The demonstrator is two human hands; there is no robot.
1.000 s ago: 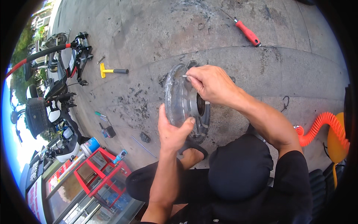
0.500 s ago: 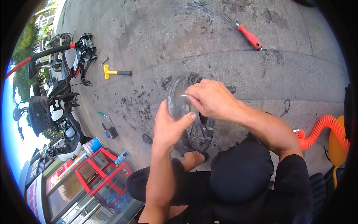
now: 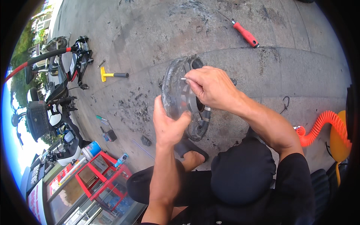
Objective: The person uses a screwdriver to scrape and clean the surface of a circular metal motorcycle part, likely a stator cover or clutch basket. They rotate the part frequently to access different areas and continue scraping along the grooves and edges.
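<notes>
A dark spoked wheel point(image 3: 167, 84) with a pale, scuffed outer band stands upright in front of me, above the concrete. My left hand point(image 3: 168, 125) wraps its near left side, thumb on the inner side and the other fingers hidden behind the band. At the upper part of the wheel, my right hand point(image 3: 213, 86) is closed in a pinch. From its fingertips sticks the short pale end of a thin tool point(image 3: 183, 78), pointing at the band; the rest is hidden in the hand. A dark bar end point(image 3: 234, 81) shows just beyond my right hand.
On the floor lie a red-handled screwdriver point(image 3: 245, 34), a yellow-headed hammer point(image 3: 114, 75), a green-handled tool point(image 3: 100, 117) and scattered black debris point(image 3: 140, 103). Motorbikes point(image 3: 62, 97) and a red rack point(image 3: 107, 176) stand left. An orange coiled hose point(image 3: 326, 120) is at the right.
The wheel has risen and moved away from me, turning slightly. Both hands have gone with it, the right still pinching the thin tool near the band.
</notes>
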